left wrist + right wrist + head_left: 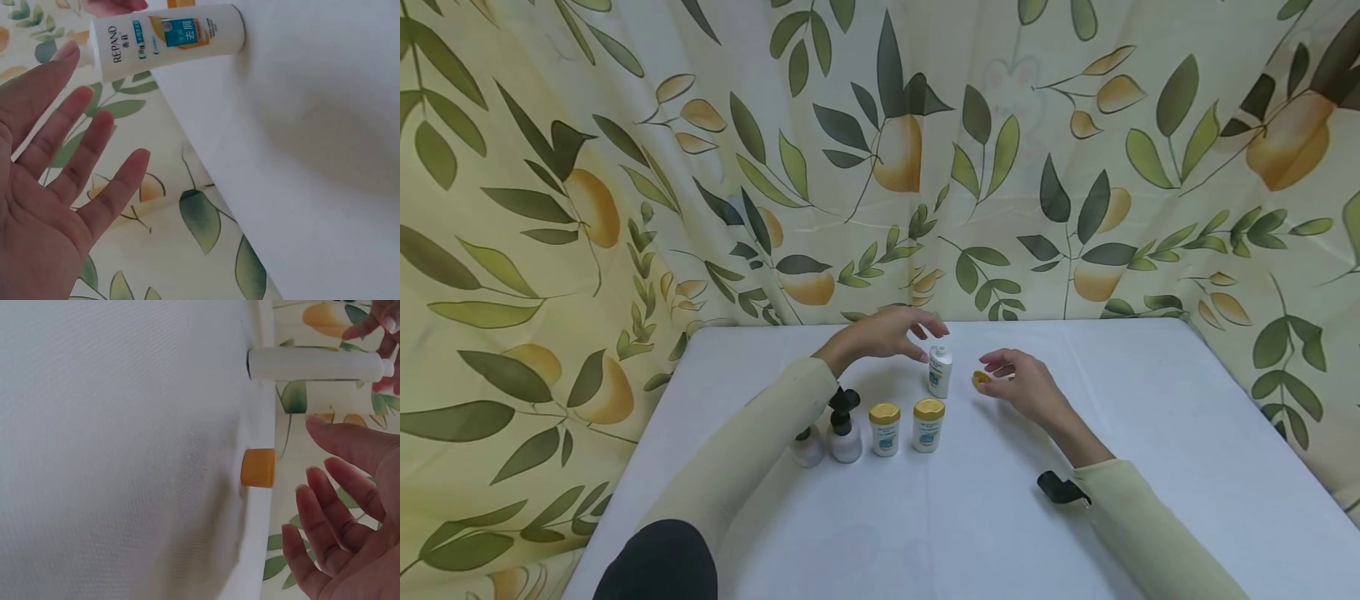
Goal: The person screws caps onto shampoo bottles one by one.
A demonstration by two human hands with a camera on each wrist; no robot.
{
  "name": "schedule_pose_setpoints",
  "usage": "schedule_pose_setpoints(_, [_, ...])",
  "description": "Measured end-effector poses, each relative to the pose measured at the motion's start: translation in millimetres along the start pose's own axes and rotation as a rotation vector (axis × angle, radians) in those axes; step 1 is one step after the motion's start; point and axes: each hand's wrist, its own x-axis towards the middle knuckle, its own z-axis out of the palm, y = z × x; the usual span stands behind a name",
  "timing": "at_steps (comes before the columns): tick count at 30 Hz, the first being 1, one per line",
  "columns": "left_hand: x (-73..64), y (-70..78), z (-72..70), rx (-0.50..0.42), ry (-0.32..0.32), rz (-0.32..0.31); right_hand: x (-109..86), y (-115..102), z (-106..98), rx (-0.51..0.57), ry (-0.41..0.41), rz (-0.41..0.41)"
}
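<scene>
A white shampoo bottle [939, 375] with printed label stands upright on the table, its narrow neck bare. Just left of its top is my left hand [891, 333], fingers spread and holding nothing; in the left wrist view the bottle [169, 39] shows beyond the fingertips. To the bottle's right, a small orange-yellow cap [981, 377] sits on the tabletop. My right hand [1026, 385] hovers beside it with loosely bent, parted fingers. From the right wrist, the cap [258, 467] stands apart from those fingers [325, 531].
Nearer me stand two white jars with gold lids, one jar [928, 427] right of the other jar [885, 431]. Left of them are two pump bottles with black tops, a pump bottle [846, 437] and another partly behind my left sleeve [752, 450]. A leaf-patterned curtain [865, 167] hangs behind the white table [1000, 517].
</scene>
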Motion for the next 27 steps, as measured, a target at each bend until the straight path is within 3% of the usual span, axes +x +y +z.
schedule_pose_setpoints(8, [13.7, 0.9, 7.8, 0.004, -0.064, 0.019, 2.9, 3.0, 4.6, -0.034, 0.005, 0.004])
schedule_pose_setpoints(12, [16.4, 0.7, 13.1, 0.052, -0.055, 0.026, 6.1, 3.3, 7.1, -0.061, 0.001, 0.035])
schedule_pose_setpoints(22, [16.2, -1.8, 15.7, 0.135, -0.021, -0.044, 10.1, 9.0, 11.9, -0.092, -0.009, 0.091])
schedule_pose_setpoints(27, [14.4, -5.2, 14.4, 0.135, -0.009, -0.069, 11.0, 12.2, 13.0, -0.101, -0.012, 0.108])
